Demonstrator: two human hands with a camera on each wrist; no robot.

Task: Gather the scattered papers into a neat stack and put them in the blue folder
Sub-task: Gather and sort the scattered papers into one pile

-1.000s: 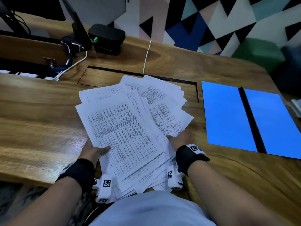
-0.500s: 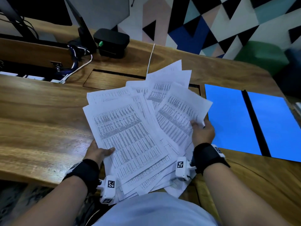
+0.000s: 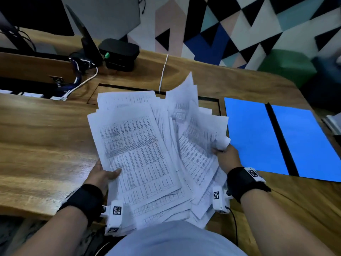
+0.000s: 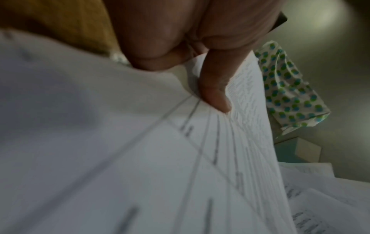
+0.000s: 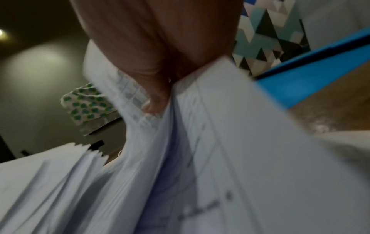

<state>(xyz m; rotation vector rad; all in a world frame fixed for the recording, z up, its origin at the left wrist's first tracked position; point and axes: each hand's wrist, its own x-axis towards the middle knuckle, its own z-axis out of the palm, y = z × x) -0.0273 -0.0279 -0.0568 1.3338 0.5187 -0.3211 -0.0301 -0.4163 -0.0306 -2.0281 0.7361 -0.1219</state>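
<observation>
A fanned pile of printed papers (image 3: 140, 150) is held tilted up over the wooden desk (image 3: 40, 148) in front of me. My left hand (image 3: 104, 174) grips its left edge, thumb on top of the sheets (image 4: 216, 93). My right hand (image 3: 226, 154) pinches the right edge, where the papers (image 5: 200, 142) bend and curl at the corner. The blue folder (image 3: 254, 137) lies open and flat to the right, its black spine (image 3: 281, 141) between the two halves. A strip of the folder (image 5: 296, 82) shows in the right wrist view.
At the back of the desk stand a black box (image 3: 119, 52), a tangle of cables (image 3: 81, 71) and a white cable (image 3: 163, 72). A recessed panel (image 3: 110, 89) sits behind the papers. A green seat (image 3: 287, 65) is beyond the desk's right corner.
Both hands have lifted the pile off the desk and tilted it up. My right hand moved right and up, drawing the right-hand sheets in, so the fan is narrower.
</observation>
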